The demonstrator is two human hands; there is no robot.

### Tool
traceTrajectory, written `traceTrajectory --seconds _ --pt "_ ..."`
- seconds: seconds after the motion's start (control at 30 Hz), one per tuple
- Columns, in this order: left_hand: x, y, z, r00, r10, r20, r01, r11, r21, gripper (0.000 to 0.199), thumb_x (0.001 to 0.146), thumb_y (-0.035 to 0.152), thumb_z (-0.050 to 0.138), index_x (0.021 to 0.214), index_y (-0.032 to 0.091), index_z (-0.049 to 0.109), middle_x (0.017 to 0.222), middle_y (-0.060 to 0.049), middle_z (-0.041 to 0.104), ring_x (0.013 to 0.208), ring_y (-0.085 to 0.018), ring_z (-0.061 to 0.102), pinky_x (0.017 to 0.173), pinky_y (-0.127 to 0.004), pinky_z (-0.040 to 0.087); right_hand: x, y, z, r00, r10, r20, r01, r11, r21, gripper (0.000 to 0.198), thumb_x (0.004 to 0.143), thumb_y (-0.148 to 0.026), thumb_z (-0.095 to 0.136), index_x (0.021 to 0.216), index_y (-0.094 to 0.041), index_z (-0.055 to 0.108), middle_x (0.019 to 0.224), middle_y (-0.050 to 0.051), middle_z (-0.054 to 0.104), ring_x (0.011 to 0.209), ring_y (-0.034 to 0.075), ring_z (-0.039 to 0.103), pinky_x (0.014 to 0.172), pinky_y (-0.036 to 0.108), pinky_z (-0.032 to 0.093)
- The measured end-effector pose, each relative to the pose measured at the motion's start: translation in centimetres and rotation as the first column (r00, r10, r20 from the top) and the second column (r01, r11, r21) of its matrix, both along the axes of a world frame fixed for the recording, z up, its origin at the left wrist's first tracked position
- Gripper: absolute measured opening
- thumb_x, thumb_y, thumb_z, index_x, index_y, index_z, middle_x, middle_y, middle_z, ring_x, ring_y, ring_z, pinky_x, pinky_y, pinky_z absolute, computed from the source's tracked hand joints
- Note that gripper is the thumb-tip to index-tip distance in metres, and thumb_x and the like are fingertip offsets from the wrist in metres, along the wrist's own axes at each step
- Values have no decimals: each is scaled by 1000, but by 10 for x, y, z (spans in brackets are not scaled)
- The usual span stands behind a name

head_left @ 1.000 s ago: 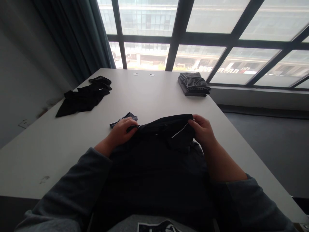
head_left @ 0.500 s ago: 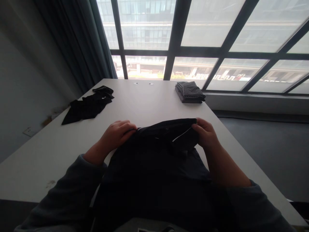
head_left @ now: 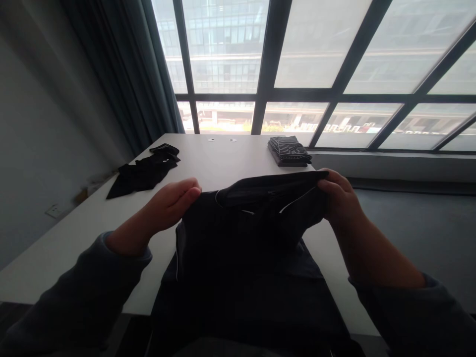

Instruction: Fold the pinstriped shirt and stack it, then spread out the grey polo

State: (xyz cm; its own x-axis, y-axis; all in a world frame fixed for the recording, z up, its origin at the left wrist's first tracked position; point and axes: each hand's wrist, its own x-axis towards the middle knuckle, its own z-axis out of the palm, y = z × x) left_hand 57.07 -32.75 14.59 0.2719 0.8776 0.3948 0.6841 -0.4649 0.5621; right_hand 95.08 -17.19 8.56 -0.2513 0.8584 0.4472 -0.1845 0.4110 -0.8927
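A black garment (head_left: 249, 253) with thin white trim is stretched between my hands, its top edge lifted and partly gaping. Closed on that edge at the left is my left hand (head_left: 167, 206), thumb against curled fingers. My right hand (head_left: 340, 201) pinches the opposite corner, somewhat higher, near the table's right side. The lower part of the cloth hangs toward my body and is too dark to make out in detail; whether it is a top or trousers I cannot tell.
On the white table (head_left: 219, 158), a neat pile of folded striped and dark clothes (head_left: 289, 151) sits at the far right. Loose black clothing (head_left: 147, 171) lies crumpled at the far left. Beyond the table are large windows, with a dark curtain (head_left: 122, 64) at the left.
My hands have moved farther apart, drawing the top edge wider, and my right hand is a little higher. The view has tilted up slightly.
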Motion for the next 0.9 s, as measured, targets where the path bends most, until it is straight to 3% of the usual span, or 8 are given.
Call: traceTrajectory --seconds 0.2,0.4,0.5,0.57,0.63,0.73,0.83,0.9 --pt "-2 -1 20 998 -47 -47 42 994 -100 55 99 70 51 69 24 45 58 2 44 53 -14 41 47 -26 36 -1 -6 27 1000 -5 22 4 999 45 37 76 -55 88 84 -24 69 69 -1 63 55 15 57 47 28 46" --pt "-15 6 74 929 193 -316 -177 981 81 39 89 60 68 80 23 61 68 1 59 61 -15 53 54 -25 39 7 -15 82 985 -123 118 95 971 217 29 84 -45 86 90 -20 73 73 1 66 64 15 63 55 28 48" --pt "-20 -2 116 846 348 -404 -282 935 214 34 91 55 66 97 21 70 82 1 68 70 -17 59 63 -25 43 8 -32 117 925 -342 167 273 901 337 15 90 -33 78 95 -19 75 78 1 68 70 14 64 59 27 47" --pt "-19 -5 126 821 413 -394 -319 905 282 33 93 51 63 103 21 73 88 1 70 76 -17 62 71 -27 47 7 -40 128 854 -483 194 362 819 445 7 93 -26 75 95 -19 75 78 -1 66 71 12 62 60 25 44" --pt "-16 6 99 823 462 -331 -357 873 331 34 96 48 59 107 20 74 92 0 71 80 -17 63 81 -31 50 5 -33 117 787 -581 207 391 730 560 8 96 -25 73 91 -18 73 76 -3 62 70 9 58 60 24 41" --pt "-9 56 -1 812 551 -191 -440 794 419 37 101 47 52 109 19 75 92 1 69 86 -17 65 93 -36 51 2 9 62 682 -687 249 368 617 695 29 99 -40 71 82 -18 64 74 -6 54 70 7 54 65 26 38" --pt "-3 109 -95 753 658 -24 -564 663 493 42 105 47 44 112 18 75 91 2 64 96 -19 68 99 -41 50 -6 52 17 549 -772 319 296 537 790 40 101 -50 64 78 -19 52 74 -6 44 76 8 55 71 30 37" --pt "-1 126 -120 720 690 76 -620 590 517 41 105 44 45 115 17 74 94 1 63 100 -21 69 99 -43 51 -11 62 12 454 -812 366 249 510 824 36 103 -43 61 79 -20 46 76 -6 41 84 9 57 75 33 36"
